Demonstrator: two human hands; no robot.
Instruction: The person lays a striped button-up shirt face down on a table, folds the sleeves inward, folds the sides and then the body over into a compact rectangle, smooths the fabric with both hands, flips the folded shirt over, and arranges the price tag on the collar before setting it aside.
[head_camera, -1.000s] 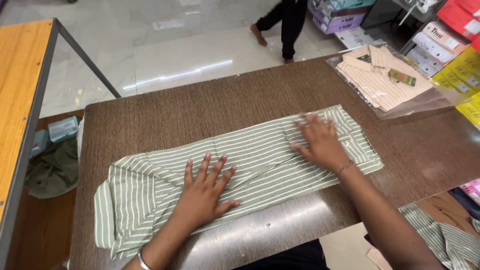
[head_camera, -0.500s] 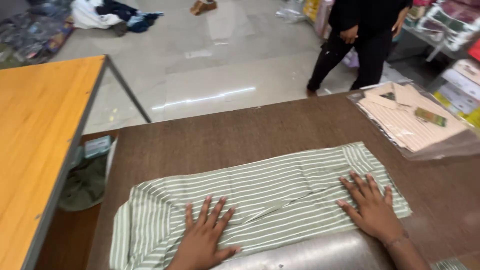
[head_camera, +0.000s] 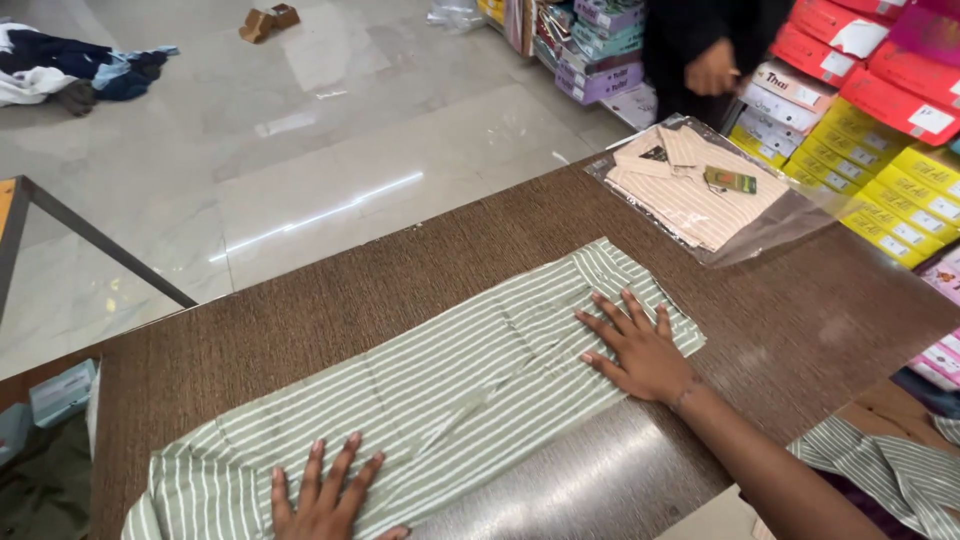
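left hand slid toward near edge of striped shirt; right hand moved inward, off shirt's end.

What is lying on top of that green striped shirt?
Both hands press flat on the striped shirt: left hand, right hand. The cloth beneath the palms is covered.

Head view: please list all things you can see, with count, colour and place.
striped shirt: one, green and white, folded flat on the table
table: one, dark brown, centre
packaged shirt: one, beige, in clear wrap, table's far right corner
boxes: many, red, yellow, purple, stacked at right
other person: one, dark clothes, by the boxes
clothes pile: one, blue and white, floor top left
left hand: flat on the shirt's near end
right hand: flat on the shirt's far end
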